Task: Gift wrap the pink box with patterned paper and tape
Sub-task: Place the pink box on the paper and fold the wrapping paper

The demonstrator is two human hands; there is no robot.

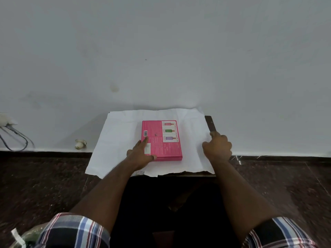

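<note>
While our left hand lies flat with straight fingers, steadying the pink box at the middle of the paper, our right hand curls on the sheet's right edge — we should lift it over evenly, pulling taut. Rigid glossy carton; thin creased sheet, white side up.

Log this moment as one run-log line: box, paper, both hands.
pink box: flat on paper, unwrapped | paper: spread, white side up | left hand: resting on box | right hand: grip on paper's right edge
</note>
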